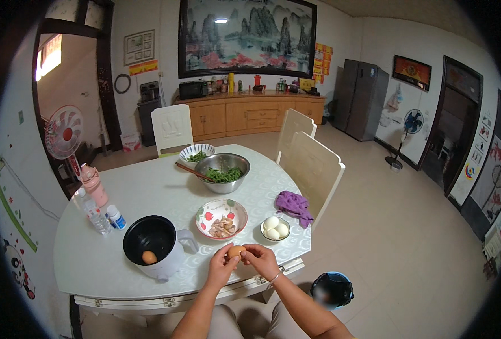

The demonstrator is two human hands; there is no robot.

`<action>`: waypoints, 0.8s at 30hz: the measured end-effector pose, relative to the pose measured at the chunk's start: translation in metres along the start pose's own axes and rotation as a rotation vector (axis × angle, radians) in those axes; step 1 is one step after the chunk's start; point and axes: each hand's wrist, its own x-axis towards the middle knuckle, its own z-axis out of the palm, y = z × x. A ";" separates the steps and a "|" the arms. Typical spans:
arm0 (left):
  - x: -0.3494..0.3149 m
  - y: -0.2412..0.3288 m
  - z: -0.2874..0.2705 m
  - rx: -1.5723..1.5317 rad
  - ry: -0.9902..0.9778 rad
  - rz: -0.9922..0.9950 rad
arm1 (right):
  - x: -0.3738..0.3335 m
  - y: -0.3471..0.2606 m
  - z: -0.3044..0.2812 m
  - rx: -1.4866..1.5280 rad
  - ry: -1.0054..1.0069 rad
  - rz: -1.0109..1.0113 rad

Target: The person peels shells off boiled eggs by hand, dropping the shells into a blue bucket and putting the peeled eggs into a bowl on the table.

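Observation:
Between both hands, at the table's near edge, is a brown egg (236, 252). My left hand (221, 265) grips its left side, and the fingers of my right hand (260, 260) press on its right side. Just beyond them stands a patterned bowl (203, 212) with eggshell pieces (223, 227) in it. To the right, a small bowl (275, 239) holds several peeled white eggs (272, 222). At the left is a white pot with a handle (170, 261) and a dark inside, where another brown egg (149, 257) lies.
Farther back are a steel bowl (242, 173) of chopped greens with chopsticks and a striped bowl (186, 152). A purple cloth (294, 207) lies at the table's right edge. Bottles (95, 217) and a pink flask (94, 185) stand left. A lined bin (341, 285) sits on the floor, right.

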 end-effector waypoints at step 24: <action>0.001 0.000 0.002 0.462 0.178 0.273 | 0.003 0.002 0.006 -0.250 -0.002 0.055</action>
